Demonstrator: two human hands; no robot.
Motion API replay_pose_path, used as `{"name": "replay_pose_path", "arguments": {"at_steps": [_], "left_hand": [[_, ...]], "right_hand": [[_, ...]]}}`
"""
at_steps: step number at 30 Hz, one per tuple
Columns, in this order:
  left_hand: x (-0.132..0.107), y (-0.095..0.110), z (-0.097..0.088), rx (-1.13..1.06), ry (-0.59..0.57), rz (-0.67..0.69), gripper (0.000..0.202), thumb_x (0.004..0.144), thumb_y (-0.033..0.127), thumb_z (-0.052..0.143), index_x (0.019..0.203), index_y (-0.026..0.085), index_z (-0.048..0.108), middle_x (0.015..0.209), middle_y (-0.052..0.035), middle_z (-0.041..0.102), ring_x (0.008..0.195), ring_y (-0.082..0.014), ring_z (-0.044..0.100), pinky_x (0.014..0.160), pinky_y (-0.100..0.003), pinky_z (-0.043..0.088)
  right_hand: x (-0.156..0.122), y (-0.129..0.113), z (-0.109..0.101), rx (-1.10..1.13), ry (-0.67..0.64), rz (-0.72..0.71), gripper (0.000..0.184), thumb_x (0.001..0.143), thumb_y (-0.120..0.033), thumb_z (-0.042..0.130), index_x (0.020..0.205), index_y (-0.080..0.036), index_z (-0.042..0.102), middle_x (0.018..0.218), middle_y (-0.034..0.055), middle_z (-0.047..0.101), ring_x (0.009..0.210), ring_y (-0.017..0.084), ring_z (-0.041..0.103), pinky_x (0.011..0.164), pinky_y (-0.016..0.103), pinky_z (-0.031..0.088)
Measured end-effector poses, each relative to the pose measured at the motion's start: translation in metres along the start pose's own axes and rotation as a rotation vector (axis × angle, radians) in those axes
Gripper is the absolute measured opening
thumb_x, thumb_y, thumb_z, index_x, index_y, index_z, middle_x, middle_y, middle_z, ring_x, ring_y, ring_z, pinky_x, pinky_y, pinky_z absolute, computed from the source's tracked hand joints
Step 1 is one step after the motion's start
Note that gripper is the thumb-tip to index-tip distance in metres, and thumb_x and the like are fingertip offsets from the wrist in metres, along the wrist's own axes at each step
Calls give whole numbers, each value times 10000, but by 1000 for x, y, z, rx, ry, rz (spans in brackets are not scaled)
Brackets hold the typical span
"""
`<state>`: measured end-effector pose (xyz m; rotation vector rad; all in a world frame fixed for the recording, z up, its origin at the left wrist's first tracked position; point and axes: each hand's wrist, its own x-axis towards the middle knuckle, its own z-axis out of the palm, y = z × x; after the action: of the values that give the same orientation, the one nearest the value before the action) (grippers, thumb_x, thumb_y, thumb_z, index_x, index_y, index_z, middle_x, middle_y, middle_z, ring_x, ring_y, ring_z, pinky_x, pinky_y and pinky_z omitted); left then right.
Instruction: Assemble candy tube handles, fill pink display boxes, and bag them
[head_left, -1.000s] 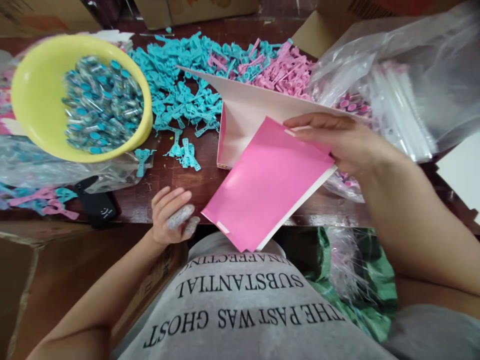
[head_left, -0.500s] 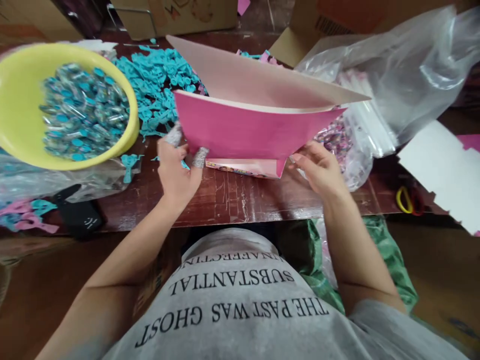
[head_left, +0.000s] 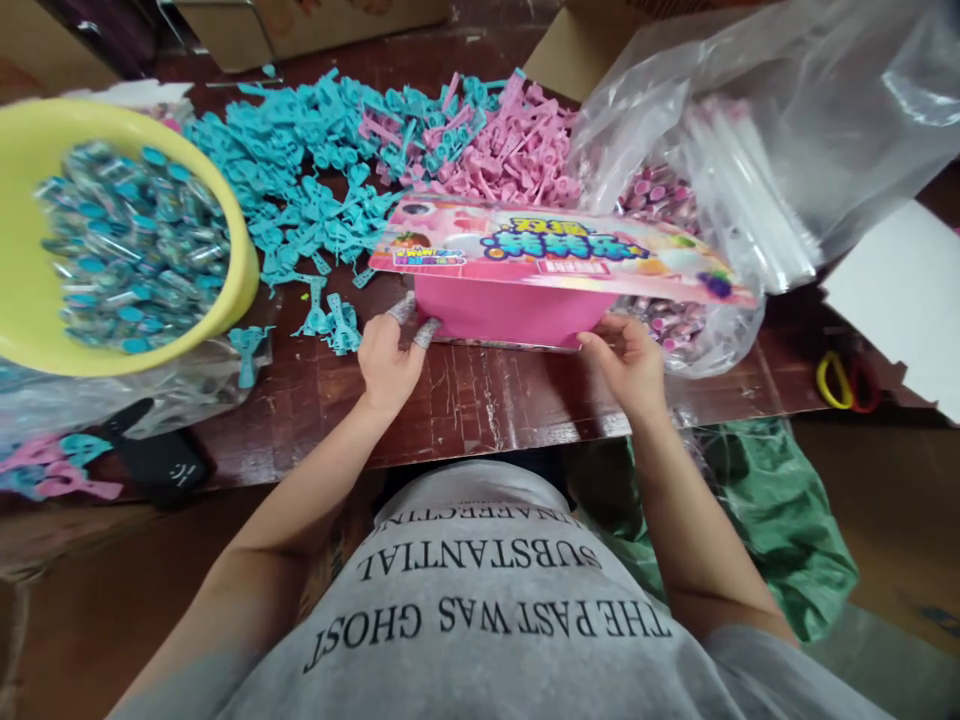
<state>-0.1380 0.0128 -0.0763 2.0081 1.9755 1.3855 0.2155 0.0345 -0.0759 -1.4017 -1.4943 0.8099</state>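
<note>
Left hand (head_left: pixel 386 352), its covered fingers (head_left: pixel 403 308) pinching the left end of a pink printed carton (head_left: pixel 517 308), right hand (head_left: pixel 630 365) clasping the right end, carton on the tabletop (head_left: pixel 480 400), just before the turquoise clips (head_left: pixel 300 190)

A yellow bowl (head_left: pixel 19 260) sat on the left of the brown worktop (head_left: pixel 480 400), full of little tubes (head_left: pixel 135 250) with blue caps. Beside it lay a heap of blue plastic bits (head_left: pixel 300 160), then pink ones (head_left: pixel 517 150). A big clear bag (head_left: pixel 787 110) slumped on the right. Near the edge lay yellow loops (head_left: pixel 832 380), maybe scissors.
</note>
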Motion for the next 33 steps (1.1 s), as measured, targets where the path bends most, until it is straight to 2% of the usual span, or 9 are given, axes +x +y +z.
{"name": "replay_pose_path", "arguments": {"at_steps": [5, 10, 17, 20, 25, 27, 29, 31, 33], "left_hand": [[-6, 8, 15, -52, 1, 27, 427, 1035, 576, 611, 1187, 191, 716, 965, -68, 783, 916, -213, 746, 904, -362, 590], [-14, 3, 25, -60, -13, 42, 278, 1043, 463, 611, 1050, 204, 712, 935, -76, 776, 959, -236, 748, 1008, -432, 588], [6, 19, 27, -140, 102, 97, 368, 1039, 486, 627, 1274, 206, 669, 1135, -101, 789, 1067, -234, 763, 970, -371, 588], [5, 20, 34, -133, 19, 63, 421, 1026, 558, 623, 1225, 189, 660, 1030, -95, 786, 957, -234, 758, 910, -372, 579], [-13, 14, 28, 94, -120, 68, 403, 953, 621, 667, 901, 222, 645, 794, -77, 713, 883, -290, 674, 968, -495, 497], [-17, 16, 16, 159, -193, 87, 309, 981, 532, 644, 945, 226, 668, 898, -114, 752, 984, -319, 670, 1000, -526, 475], [-14, 20, 6, 165, -171, 107, 302, 986, 486, 635, 1118, 220, 688, 1165, -168, 762, 1162, -352, 655, 1058, -561, 459], [-1, 28, 2, 135, -99, 147, 442, 960, 543, 659, 1270, 228, 661, 1402, -180, 683, 1348, -379, 587, 1152, -600, 415], [23, 37, 8, 89, -154, 253, 505, 963, 601, 641, 1339, 264, 645, 1488, -139, 643, 1464, -373, 515, 1247, -617, 338]], "right_hand": [[2, 7, -7, -11, 89, -2, 437, 842, -544, 842, 1108, -229, 694, 1023, 53, 783, 915, 220, 765, 899, 429, 644], [2, 7, -12, -15, 81, -6, 460, 852, -561, 836, 1130, -224, 692, 1031, 72, 792, 918, 236, 778, 912, 453, 643], [5, 13, -13, 23, 164, -46, 501, 821, -574, 857, 1116, -227, 649, 1069, 99, 779, 941, 253, 779, 877, 464, 653], [4, 18, -17, -35, 177, -28, 554, 826, -620, 833, 1155, -224, 631, 1051, 99, 765, 910, 257, 770, 802, 450, 659], [4, 13, -28, -201, 115, -23, 584, 893, -719, 708, 1205, -228, 662, 949, 68, 750, 811, 234, 721, 721, 403, 627], [5, 9, -31, -288, 65, -9, 525, 933, -737, 640, 1070, -234, 695, 863, 53, 736, 757, 225, 698, 717, 388, 604], [8, 7, -33, -337, 12, 6, 512, 958, -741, 597, 977, -239, 695, 801, 47, 721, 722, 221, 683, 697, 374, 582], [9, 4, -34, -340, -31, 4, 511, 971, -735, 576, 976, -238, 696, 816, 54, 728, 719, 222, 679, 678, 370, 574], [9, -3, -35, -344, 11, -31, 507, 971, -711, 590, 1082, -230, 704, 935, 81, 746, 741, 226, 680, 679, 387, 586]]}}
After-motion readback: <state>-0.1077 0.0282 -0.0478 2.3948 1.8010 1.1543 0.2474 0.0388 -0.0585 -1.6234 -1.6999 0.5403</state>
